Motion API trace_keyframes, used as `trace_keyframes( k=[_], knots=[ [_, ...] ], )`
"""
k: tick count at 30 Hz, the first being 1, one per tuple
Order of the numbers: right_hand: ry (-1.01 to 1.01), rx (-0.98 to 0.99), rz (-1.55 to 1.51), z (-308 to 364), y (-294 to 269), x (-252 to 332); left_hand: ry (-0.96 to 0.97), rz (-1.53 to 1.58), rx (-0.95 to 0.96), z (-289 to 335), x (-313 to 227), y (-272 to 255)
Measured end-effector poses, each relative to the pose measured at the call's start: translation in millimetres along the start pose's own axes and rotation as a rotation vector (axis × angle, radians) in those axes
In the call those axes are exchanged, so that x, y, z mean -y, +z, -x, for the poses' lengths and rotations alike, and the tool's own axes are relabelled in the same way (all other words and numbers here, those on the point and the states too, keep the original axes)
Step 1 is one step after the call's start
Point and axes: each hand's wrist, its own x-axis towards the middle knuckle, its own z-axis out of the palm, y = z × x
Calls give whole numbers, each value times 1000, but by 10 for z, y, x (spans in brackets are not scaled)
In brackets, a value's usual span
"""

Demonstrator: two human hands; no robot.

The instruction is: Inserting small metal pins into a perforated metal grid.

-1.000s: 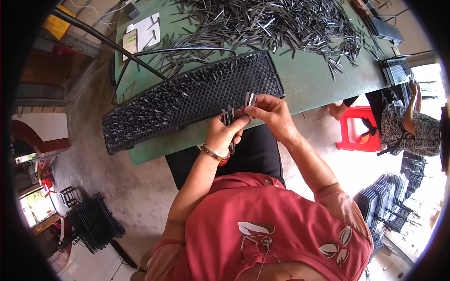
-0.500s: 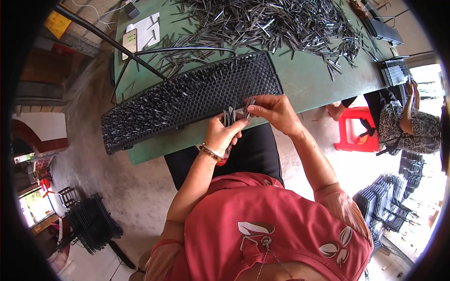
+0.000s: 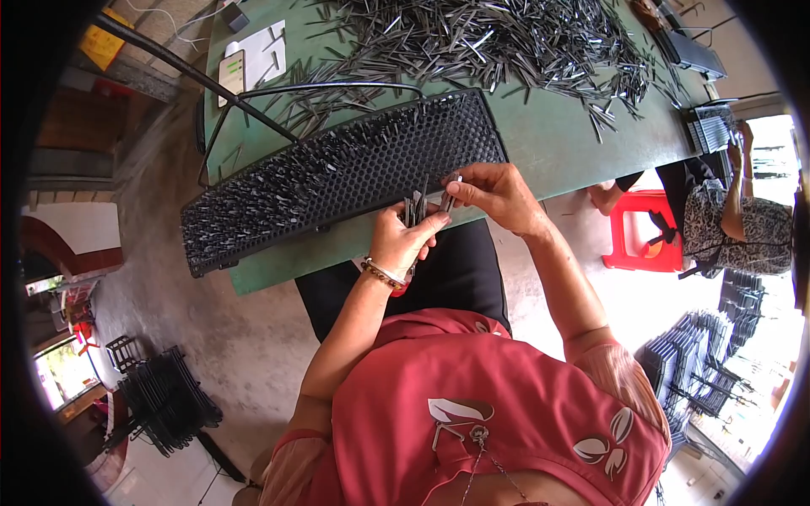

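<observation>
Black frames [image 3: 173, 401] stand bunched on the floor, far to the left of the fingers and lower down. Beyond the left fingers, up and to the left, a phone [image 3: 231, 78] lies at the far edge of the green table [image 3: 582, 143]. Nearer, a long black tray [image 3: 451, 135] slants across the table edge, just past the fingertips of both hands. Its left end, out to the left of the fingers, is thick with upright dark strips [image 3: 253, 202]; they thin toward the middle and run on along the far edge. Straight ahead of the fingers and toward the tray's right end, rows of holes show open, so I judge roughly half filled and half left. The left hand [image 3: 398, 243] is curled closed around a small bundle [image 3: 415, 208] of strips, their ends poking up past the thumb. Just right of it, the right hand [image 3: 499, 200] has thumb and forefinger pinched together, seemingly on a strip or two at the bundle's edge; how many I cannot tell. Well beyond the fingers, a broad heap [image 3: 498, 46] of loose strips remains on the table, plenty to draw from. Off to the right are a red stool [image 3: 618, 244], more stacked frames [image 3: 696, 358] lower down, and a co-worker [image 3: 738, 223] with hands at another small rack [image 3: 711, 126].
</observation>
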Motion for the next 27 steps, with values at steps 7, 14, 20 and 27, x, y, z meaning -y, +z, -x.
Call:
trace_keyframes(
  k=[7,14,20,27],
  knots=[
    [0,12,23,-22,-52,-21,15,-23,-41,31,-60,50],
    [-178,-161,234,-183,-301,116,-21,140,30,13,-51,21],
    [-405,-242,573,-683,-635,337,-227,272,161,56,-66,78],
    [-613,-119,707,-1004,-810,206,-244,254,176,54,-6,83]
  ],
)
